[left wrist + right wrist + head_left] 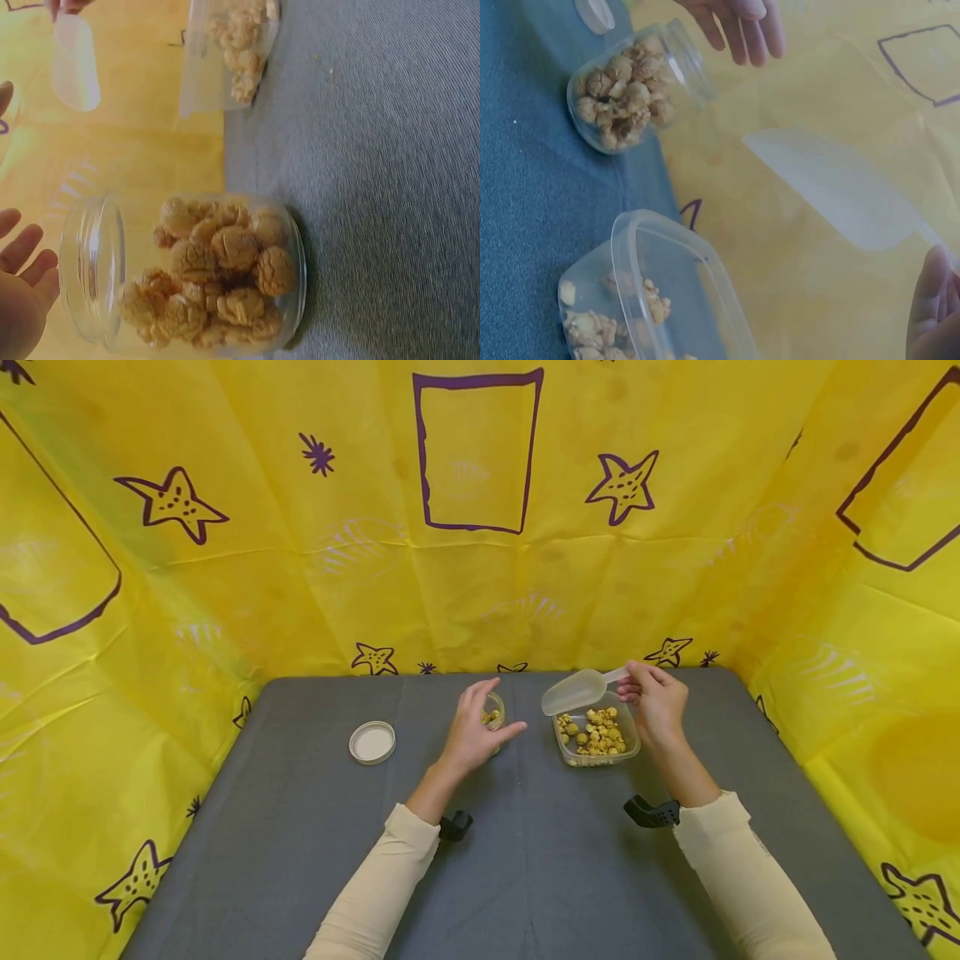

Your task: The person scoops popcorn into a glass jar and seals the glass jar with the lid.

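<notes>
In the head view my right hand (656, 706) pinches the handle of a translucent white scoop (576, 692), held over a clear plastic container (600, 760). No popcorn shows in the scoop in the right wrist view. Caramel popcorn (602, 731) lies in the container. My left hand (474, 727) hovers beside the mouth of a clear jar (97, 274), thumb and fingers spread, apart from it in the left wrist view. Popcorn (217, 277) fills much of the upright jar, which the left hand partly hides in the head view.
A round lid (372, 743) with a white inside lies on the grey cloth-covered table (300, 860), left of the jar. Yellow patterned sheets (480, 577) hang behind the table and along both sides.
</notes>
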A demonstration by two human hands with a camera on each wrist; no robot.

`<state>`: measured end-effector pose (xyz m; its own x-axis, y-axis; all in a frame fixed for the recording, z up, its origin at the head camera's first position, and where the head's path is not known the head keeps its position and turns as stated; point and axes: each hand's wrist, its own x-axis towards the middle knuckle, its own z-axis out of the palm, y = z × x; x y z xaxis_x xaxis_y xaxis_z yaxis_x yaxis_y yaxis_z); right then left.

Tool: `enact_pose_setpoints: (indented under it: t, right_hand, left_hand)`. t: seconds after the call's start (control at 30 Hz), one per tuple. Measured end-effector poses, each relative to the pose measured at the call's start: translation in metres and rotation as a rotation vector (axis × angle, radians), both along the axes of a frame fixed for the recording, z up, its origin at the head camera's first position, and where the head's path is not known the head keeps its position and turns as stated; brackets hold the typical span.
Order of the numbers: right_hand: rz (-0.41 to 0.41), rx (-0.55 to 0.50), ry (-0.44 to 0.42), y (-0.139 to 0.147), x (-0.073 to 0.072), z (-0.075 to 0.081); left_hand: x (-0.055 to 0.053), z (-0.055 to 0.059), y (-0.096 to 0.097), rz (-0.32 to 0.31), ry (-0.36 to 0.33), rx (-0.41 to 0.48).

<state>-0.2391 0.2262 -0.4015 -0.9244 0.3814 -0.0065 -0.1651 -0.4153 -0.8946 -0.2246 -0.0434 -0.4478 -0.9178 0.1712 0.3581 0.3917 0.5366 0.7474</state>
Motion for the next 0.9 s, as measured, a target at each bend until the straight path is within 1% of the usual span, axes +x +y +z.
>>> enact_pose_setpoints:
  t: [0.13, 0.23, 0.37, 0.43, 0.6, 0.67, 0.7, 0.8, 0.9]
  right_hand:
    - [-0.019, -0.015, -0.007, 0.004, 0.002, -0.001]
    - [-0.023, -0.037, -0.007, 0.007, 0.002, -0.003]
    - [-0.024, -0.060, 0.019, 0.012, 0.000, -0.006]
    - [-0.029, -0.049, 0.031, 0.013, -0.001, -0.007]
    - [-0.048, -0.011, 0.036, 0.018, -0.001, -0.008]
    - [-0.059, -0.014, 0.032, 0.021, 0.000, -0.009]
    - [-0.064, -0.014, 0.029, 0.022, 0.000, -0.009]
    - [-0.078, 0.012, 0.024, 0.025, 0.001, -0.010]
    - [-0.077, 0.050, 0.020, 0.028, 0.000, -0.010]
  left_hand:
    - [0.002, 0.001, 0.007, -0.020, 0.017, -0.002]
    - [0.003, 0.000, 0.012, -0.038, 0.016, -0.006]
    - [0.006, -0.003, 0.019, -0.062, 0.010, -0.022]
    - [0.008, -0.005, 0.023, -0.083, 0.016, -0.026]
    - [0.013, -0.010, 0.032, -0.138, 0.073, -0.038]
    - [0.014, -0.013, 0.036, -0.158, 0.099, -0.051]
    - [0.015, -0.014, 0.037, -0.170, 0.100, -0.051]
    - [0.016, -0.018, 0.041, -0.186, 0.083, -0.065]
    - [0.017, -0.020, 0.044, -0.185, 0.020, -0.068]
